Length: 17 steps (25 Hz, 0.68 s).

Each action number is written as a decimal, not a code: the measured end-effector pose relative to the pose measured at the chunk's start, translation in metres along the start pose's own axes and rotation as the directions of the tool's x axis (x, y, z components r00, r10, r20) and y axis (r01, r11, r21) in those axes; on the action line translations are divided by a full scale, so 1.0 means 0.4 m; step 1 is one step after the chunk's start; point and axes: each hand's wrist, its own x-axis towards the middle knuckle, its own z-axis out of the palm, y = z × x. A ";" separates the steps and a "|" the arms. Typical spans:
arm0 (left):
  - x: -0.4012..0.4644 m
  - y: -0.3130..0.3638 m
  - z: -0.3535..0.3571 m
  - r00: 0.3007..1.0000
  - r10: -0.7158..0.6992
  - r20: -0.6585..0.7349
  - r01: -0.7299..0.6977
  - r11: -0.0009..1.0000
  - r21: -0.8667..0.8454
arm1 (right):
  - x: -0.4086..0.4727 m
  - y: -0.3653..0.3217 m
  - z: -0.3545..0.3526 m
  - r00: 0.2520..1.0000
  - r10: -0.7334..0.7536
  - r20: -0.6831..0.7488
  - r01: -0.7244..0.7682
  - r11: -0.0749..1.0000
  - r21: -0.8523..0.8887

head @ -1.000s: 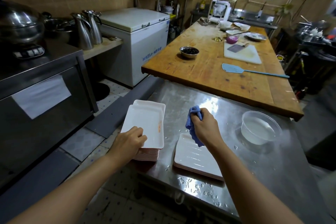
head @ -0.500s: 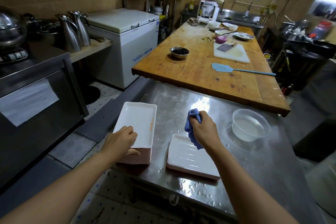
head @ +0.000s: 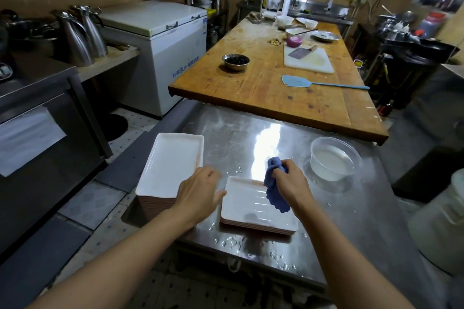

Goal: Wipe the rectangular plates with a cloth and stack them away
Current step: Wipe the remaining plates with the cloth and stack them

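Steel table (head: 351, 221), wet, droplets along the near edge. Tall stack of rect. plates (head: 173, 160) sits at the table's left edge, its left side about flush w/ the drop to the floor. Short stack (head: 251, 211) just right of it, close to the near edge; narrow bare strip between the two stacks. Open steel beyond both stacks up to the wooden table (head: 263, 88), which overhangs the far side. Clear tub (head: 334, 160) of water to the right, apart from the plates.

Left hand (head: 200, 193) blurred, over the gap, fingertips at the short stack's left rim; grip looks relaxed, fingers apart, holding nothing; contact hard to tell. Right hand (head: 291, 185) clenched round a blue cloth (head: 275, 188), which hangs onto the top plate's far right corner and hides it. White object at right frame edge cut off, unclear.

Tall stack's long axis runs away from the person, tilted slightly right. Short stack's long axis runs left-right.
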 end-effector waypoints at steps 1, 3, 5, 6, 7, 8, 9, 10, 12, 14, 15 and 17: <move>0.006 0.027 0.023 1.000 -0.016 0.022 0.017 0.998 -0.062 | 0.007 0.026 -0.011 1.000 0.023 -0.011 -0.024 0.999 -0.022; 0.021 0.059 0.067 0.994 -0.070 0.082 0.080 0.988 -0.131 | 0.019 0.086 -0.025 0.997 0.068 -0.028 -0.070 0.996 -0.060; 0.034 0.067 0.110 0.977 -0.131 0.169 0.154 0.979 -0.135 | 0.030 0.149 -0.027 0.996 0.083 -0.035 -0.087 0.981 -0.173; 0.039 0.066 0.131 0.962 -0.167 0.215 0.197 0.972 -0.128 | 0.034 0.178 -0.025 0.996 0.081 -0.031 -0.086 0.962 -0.259; 0.041 0.063 0.151 0.945 -0.201 0.257 0.238 0.963 -0.124 | 0.034 0.205 -0.018 0.997 0.067 -0.025 -0.072 0.945 -0.320; 0.042 0.058 0.171 0.929 -0.231 0.289 0.276 0.953 -0.127 | 0.031 0.227 -0.008 0.999 0.040 -0.019 -0.045 0.933 -0.358; 0.043 0.054 0.188 0.916 -0.257 0.306 0.308 0.942 -0.130 | 0.030 0.248 0.001 1.000 -0.004 -0.016 -0.002 0.928 -0.371; 0.042 0.051 0.203 0.906 -0.282 0.316 0.335 0.934 -0.127 | 0.026 0.259 0.008 0.999 -0.040 -0.006 0.035 0.924 -0.381; 0.040 0.044 0.222 0.891 -0.326 0.315 0.373 0.923 -0.099 | 0.025 0.284 0.022 0.997 -0.053 0.056 0.072 0.901 -0.428; 0.041 0.035 0.237 0.884 -0.360 0.299 0.398 0.914 -0.076 | 0.030 0.304 0.025 0.995 -0.037 0.088 0.084 0.784 -0.615; 0.041 0.030 0.241 0.882 -0.373 0.289 0.409 0.909 -0.074 | 0.036 0.312 0.022 0.996 -0.055 0.072 0.090 0.727 -0.681; 0.040 0.023 0.250 0.880 -0.393 0.269 0.430 0.897 -0.098 | 0.043 0.308 0.012 0.994 -0.098 0.045 0.104 0.767 -0.633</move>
